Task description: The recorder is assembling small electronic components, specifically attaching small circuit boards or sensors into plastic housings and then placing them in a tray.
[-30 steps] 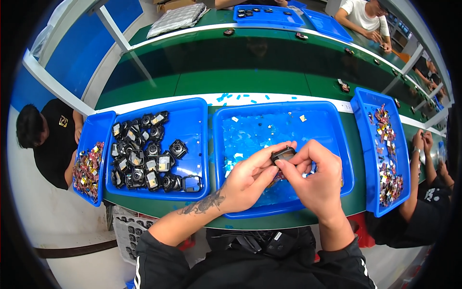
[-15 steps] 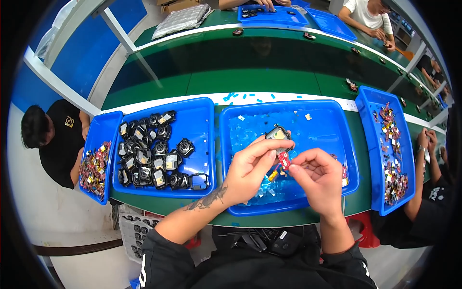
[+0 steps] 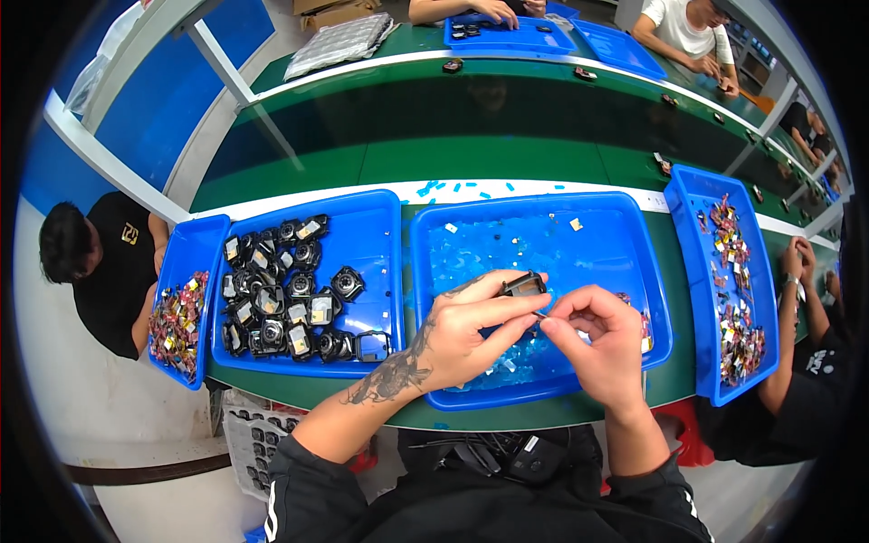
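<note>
My left hand (image 3: 475, 326) is closed around a small black watch-like housing (image 3: 525, 286), tilted up between its fingers. Thumb and forefinger of my right hand (image 3: 597, 339) pinch a small circuit board (image 3: 542, 315), now seen nearly edge-on and mostly hidden by the fingertips. The fingertips of both hands almost meet there. Both hands are above a wide blue tray (image 3: 652, 244) strewn with bits of blue film and a few small pale pieces. Partly behind my right hand, a few more small parts lie at the tray's right side.
A blue tray (image 3: 376, 217) on the left holds several black housings (image 3: 299, 285). Narrower blue trays with colourful small boards stand far left (image 3: 178, 317) and right (image 3: 740, 335). Beyond lies a green conveyor belt (image 3: 471, 163) carrying scattered parts. Co-workers sit on both sides and across.
My left hand has rolled, turning the housing from face-up to tilted. The red board with its wires, plain to see before, is now mostly hidden between the fingertips.
</note>
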{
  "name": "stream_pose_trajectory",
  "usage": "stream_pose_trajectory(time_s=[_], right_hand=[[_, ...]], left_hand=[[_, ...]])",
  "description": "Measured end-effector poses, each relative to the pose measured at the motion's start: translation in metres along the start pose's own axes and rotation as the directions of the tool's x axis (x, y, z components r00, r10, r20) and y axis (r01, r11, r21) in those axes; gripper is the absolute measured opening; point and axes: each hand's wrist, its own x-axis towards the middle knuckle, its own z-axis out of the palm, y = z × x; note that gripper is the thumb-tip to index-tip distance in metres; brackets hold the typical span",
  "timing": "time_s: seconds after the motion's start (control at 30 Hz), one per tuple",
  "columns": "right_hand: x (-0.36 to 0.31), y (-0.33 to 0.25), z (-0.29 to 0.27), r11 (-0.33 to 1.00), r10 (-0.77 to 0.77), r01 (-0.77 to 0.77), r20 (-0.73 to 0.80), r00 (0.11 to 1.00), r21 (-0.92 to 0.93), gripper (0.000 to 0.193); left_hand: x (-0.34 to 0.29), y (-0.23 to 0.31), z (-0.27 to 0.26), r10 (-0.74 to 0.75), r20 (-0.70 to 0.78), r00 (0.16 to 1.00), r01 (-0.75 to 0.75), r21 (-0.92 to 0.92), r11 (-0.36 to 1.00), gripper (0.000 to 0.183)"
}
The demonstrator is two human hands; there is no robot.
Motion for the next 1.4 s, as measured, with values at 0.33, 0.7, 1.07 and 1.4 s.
stream_pose_trajectory(time_s=[0.33,0.7,1.07,1.4], right_hand=[[0.012,-0.003,-0.01,0.937,0.214,-0.233,0.098,0.972,0.262,0.007],[0.011,-0.007,-0.013,0.83,-0.247,0.319,0.212,0.946,-0.457,0.007],[0.002,0.008,0.002,0.992,-0.053,0.039,-0.117,0.992,-0.116,0.03],[0.009,-0.001,-0.01,0.99,0.022,-0.022,-0.001,1.0,-0.143,0.039]], left_hand=[[0.0,-0.004,0.005,0.23,-0.056,0.972,-0.206,0.275,0.939,0.031],[-0.004,-0.006,0.009,-0.505,0.198,0.84,0.516,-0.584,0.627,0.016],[-0.007,-0.002,0.02,-0.488,0.13,0.863,0.472,-0.553,0.687,0.029],[-0.004,0.003,0.017,-0.4,0.166,0.901,0.419,-0.567,0.709,0.045]])
